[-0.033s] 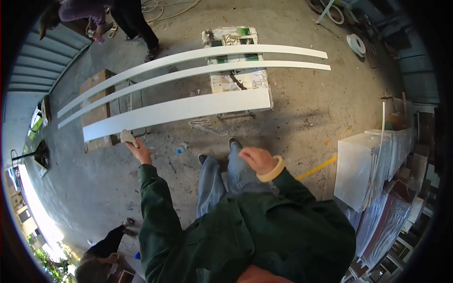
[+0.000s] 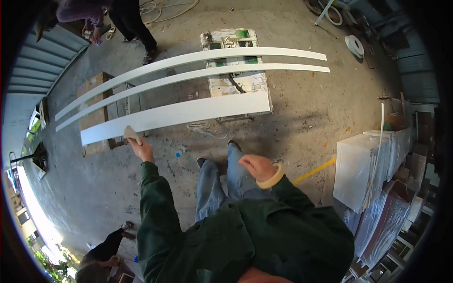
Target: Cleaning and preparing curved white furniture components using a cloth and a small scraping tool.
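My left hand (image 2: 142,150) is closed on a folded beige pad (image 2: 131,134), possibly sandpaper or cloth. The pad touches or hovers at the near edge of a wide white board (image 2: 184,114), close to its left end. Beyond that board lie two narrow white strips, a nearer one (image 2: 193,73) and a farther one (image 2: 188,57). In front of my legs, my right hand (image 2: 258,167) hangs in the air with fingers loosely curled and nothing visible in them. A cream ring (image 2: 272,177), like a tape roll, circles my right wrist.
A paint-stained stand (image 2: 218,87) and a brown box (image 2: 92,94) support the boards. Wrapped white panels (image 2: 351,167) stack at right. A bottle (image 2: 180,152) lies on the floor. One person (image 2: 132,26) stands at far left, another (image 2: 101,254) at lower left. A reel (image 2: 354,46) lies far right.
The pad in my left hand has tilted more upright and shifted slightly right along the board's edge. My right hand has turned a little, its fingers loosening. The whole view has shifted slightly.
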Action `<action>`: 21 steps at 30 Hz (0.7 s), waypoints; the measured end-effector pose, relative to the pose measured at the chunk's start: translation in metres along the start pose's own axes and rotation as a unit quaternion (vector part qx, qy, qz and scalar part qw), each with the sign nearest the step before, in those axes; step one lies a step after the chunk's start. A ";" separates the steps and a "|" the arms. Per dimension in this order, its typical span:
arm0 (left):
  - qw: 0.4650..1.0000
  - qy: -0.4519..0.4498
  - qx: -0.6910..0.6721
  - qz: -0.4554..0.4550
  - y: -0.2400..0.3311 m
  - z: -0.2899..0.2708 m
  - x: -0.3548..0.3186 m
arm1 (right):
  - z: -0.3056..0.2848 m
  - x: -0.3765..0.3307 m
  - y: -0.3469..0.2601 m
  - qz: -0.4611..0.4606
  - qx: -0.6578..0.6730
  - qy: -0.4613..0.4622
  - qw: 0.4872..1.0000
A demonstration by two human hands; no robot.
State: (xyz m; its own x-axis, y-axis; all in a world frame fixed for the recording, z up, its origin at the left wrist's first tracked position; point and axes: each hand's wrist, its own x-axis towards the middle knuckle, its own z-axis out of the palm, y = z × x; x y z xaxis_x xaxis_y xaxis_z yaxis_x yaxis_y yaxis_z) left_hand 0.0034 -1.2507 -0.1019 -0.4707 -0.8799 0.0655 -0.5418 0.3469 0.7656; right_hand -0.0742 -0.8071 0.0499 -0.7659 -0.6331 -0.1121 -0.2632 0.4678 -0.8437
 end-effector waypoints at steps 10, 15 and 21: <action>0.839 -0.325 0.109 0.422 0.172 0.295 -0.166 | -0.011 -0.003 0.049 0.148 0.034 -0.050 0.987; 0.771 -0.327 0.135 0.529 0.210 0.318 -0.176 | -0.067 0.025 0.076 0.172 0.042 0.006 0.984; 0.801 -0.367 0.197 0.431 0.163 0.247 -0.136 | -0.130 0.025 0.090 0.179 0.060 0.082 0.979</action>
State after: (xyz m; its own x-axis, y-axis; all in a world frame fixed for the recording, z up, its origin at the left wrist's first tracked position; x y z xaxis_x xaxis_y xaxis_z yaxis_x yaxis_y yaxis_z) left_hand -0.1930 -0.9938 -0.1439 -0.9920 0.1185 -0.0429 0.0946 0.9250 0.3680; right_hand -0.1932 -0.7011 0.0394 -0.8831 -0.3298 -0.3337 0.1017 0.5598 -0.8224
